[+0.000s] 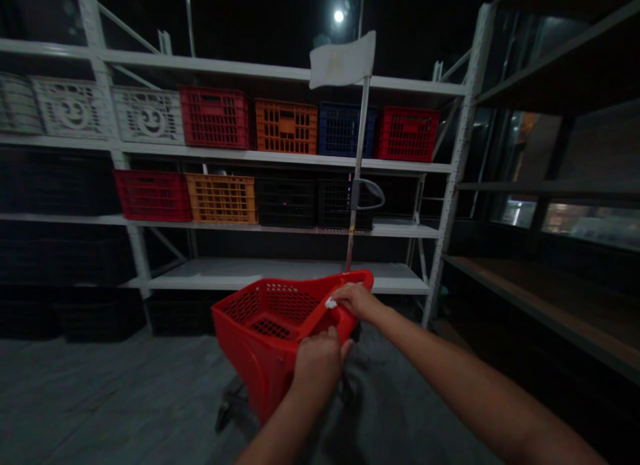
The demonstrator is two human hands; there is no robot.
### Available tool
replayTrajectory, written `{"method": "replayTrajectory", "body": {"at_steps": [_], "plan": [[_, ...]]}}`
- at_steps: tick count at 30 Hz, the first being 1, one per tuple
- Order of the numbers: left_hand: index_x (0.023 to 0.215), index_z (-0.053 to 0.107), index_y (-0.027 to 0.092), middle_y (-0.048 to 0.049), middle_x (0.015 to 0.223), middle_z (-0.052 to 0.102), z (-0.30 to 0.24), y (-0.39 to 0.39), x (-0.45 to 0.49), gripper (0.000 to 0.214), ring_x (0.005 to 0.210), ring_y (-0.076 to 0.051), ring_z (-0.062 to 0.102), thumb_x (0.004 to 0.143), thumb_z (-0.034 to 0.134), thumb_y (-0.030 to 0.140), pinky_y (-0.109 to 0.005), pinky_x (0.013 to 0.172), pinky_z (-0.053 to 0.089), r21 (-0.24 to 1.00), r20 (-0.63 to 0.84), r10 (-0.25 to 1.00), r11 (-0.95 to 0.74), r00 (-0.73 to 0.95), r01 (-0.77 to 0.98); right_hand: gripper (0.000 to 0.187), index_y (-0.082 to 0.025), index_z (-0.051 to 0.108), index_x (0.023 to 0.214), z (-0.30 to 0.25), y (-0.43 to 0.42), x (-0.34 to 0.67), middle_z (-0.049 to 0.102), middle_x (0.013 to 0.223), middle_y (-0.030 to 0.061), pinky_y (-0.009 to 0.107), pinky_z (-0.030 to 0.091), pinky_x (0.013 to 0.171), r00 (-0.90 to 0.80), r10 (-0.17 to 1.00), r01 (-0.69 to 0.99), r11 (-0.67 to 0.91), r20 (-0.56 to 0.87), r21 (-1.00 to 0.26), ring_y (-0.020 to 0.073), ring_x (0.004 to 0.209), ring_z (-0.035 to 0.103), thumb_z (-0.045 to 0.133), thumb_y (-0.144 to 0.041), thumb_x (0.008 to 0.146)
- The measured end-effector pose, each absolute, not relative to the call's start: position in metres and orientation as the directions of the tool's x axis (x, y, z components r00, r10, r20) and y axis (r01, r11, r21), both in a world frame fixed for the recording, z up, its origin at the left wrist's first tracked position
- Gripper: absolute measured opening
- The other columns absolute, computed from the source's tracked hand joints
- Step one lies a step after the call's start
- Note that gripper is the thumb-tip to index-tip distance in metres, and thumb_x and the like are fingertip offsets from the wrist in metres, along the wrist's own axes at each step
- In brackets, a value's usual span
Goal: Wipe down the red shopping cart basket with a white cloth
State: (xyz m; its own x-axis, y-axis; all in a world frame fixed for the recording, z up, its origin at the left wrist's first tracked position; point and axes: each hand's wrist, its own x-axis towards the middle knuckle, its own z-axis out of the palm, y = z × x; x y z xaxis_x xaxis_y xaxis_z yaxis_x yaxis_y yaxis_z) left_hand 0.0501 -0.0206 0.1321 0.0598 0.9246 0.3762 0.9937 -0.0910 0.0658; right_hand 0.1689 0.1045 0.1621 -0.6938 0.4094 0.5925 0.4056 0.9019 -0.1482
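Note:
A red plastic shopping cart (pixel 250 368) stands in front of me, its mesh-sided basket showing nothing inside. My left hand (pixel 320 358) is closed around the near end of the cart's handle. Farther along, by the cart's right corner, my right hand (pixel 354 300) rests against the red rim. Between its fingers is a small crumpled white piece (pixel 331 303), perhaps tissue or cloth. A metal pole (pixel 361 131) rises behind the cart's right end, carrying a white flag-shaped sign (pixel 343 61) and a grey loop handle (pixel 370 195).
A white metal rack (pixel 290 159) stretches across the back. Crates on it include a red crate (pixel 215 118), an orange crate (pixel 286 127), a blue crate (pixel 345 128) and a white smiley crate (pixel 150 116). Dark shelving (pixel 550 298) stands along the right. The grey floor (pixel 125 398) is dimly lit.

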Motion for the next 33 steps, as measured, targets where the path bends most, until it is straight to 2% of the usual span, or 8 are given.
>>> {"method": "replayTrajectory", "body": {"at_steps": [8,12,15,18,21,23,27,33], "plan": [[0.089,0.06,0.015,-0.0098,0.075,0.066,0.132,-0.034,0.027,0.039,0.07,-0.023,0.062,0.083,0.034,0.043,-0.032,0.065,0.044,0.033,0.448,0.89,-0.112,0.086,0.993,0.021,-0.02,0.066,0.091,0.165,0.084,0.19,0.067,0.092,0.0042,0.027,0.043,0.082,-0.864,0.206,0.122,0.971,0.459,-0.206,0.0128,0.091,0.057,0.046,-0.018,0.084],[0.093,0.06,0.014,-0.0089,0.074,0.067,0.132,-0.034,0.024,0.036,0.069,-0.022,0.062,0.082,0.037,0.04,-0.033,0.065,0.045,0.021,0.474,0.874,-0.13,0.104,0.991,0.022,-0.018,0.066,0.09,0.168,0.09,0.171,0.067,0.091,0.0047,0.026,0.04,0.083,-0.878,0.223,0.185,0.974,0.424,-0.13,0.0137,0.089,0.056,0.045,-0.015,0.083],[0.097,0.06,0.014,-0.0095,0.076,0.067,0.131,-0.031,0.024,0.037,0.07,-0.022,0.063,0.081,0.04,0.041,-0.032,0.066,0.045,0.033,0.479,0.872,-0.134,0.102,0.99,0.022,-0.022,0.068,0.086,0.185,0.094,0.138,0.067,0.084,0.0007,0.027,0.039,0.079,-0.943,0.307,0.312,0.95,0.129,0.015,0.015,0.081,0.057,0.049,-0.015,0.079],[0.097,0.06,0.014,-0.0099,0.077,0.067,0.13,-0.03,0.023,0.039,0.072,-0.022,0.062,0.081,0.04,0.043,-0.031,0.066,0.045,0.041,0.473,0.875,-0.135,0.1,0.99,0.019,-0.025,0.07,0.082,0.204,0.091,0.106,0.067,0.076,-0.0008,0.025,0.039,0.063,-0.866,0.429,0.4,0.903,-0.257,0.158,0.0154,0.067,0.056,0.055,-0.018,0.071],[0.096,0.06,0.015,-0.0091,0.077,0.067,0.13,-0.032,0.02,0.038,0.072,-0.022,0.062,0.081,0.039,0.043,-0.032,0.067,0.045,0.049,0.468,0.879,-0.126,0.089,0.991,0.024,-0.023,0.07,0.077,0.218,0.088,0.09,0.065,0.067,-0.0024,0.021,0.035,0.053,-0.79,0.401,0.371,0.915,-0.463,0.159,0.0122,0.056,0.052,0.055,-0.009,0.065],[0.093,0.06,0.016,-0.0084,0.076,0.066,0.13,-0.034,0.016,0.036,0.072,-0.021,0.062,0.082,0.039,0.043,-0.032,0.068,0.045,0.064,0.461,0.883,-0.128,0.085,0.99,0.028,-0.022,0.07,0.078,0.224,0.088,0.091,0.064,0.064,-0.0038,0.019,0.034,0.051,-0.811,0.344,0.345,0.935,-0.474,0.088,0.0099,0.053,0.05,0.053,-0.004,0.064],[0.09,0.059,0.017,-0.0077,0.076,0.066,0.128,-0.035,0.008,0.036,0.072,-0.021,0.062,0.082,0.037,0.044,-0.032,0.068,0.044,0.067,0.458,0.884,-0.139,0.093,0.988,0.027,-0.02,0.069,0.086,0.227,0.095,0.113,0.064,0.067,-0.0038,0.016,0.034,0.054,-0.897,0.298,0.34,0.937,-0.327,-0.078,0.0077,0.055,0.05,0.052,-0.007,0.069],[0.093,0.058,0.016,-0.0089,0.079,0.066,0.131,-0.028,0.004,0.041,0.075,-0.022,0.062,0.082,0.034,0.048,-0.033,0.07,0.044,0.066,0.431,0.897,-0.141,0.099,0.988,0.028,-0.017,0.068,0.09,0.207,0.119,0.109,0.066,0.078,-0.0015,0.014,0.037,0.058,-0.903,0.402,0.423,0.891,-0.151,-0.164,0.0076,0.064,0.053,0.047,-0.008,0.074]]}}
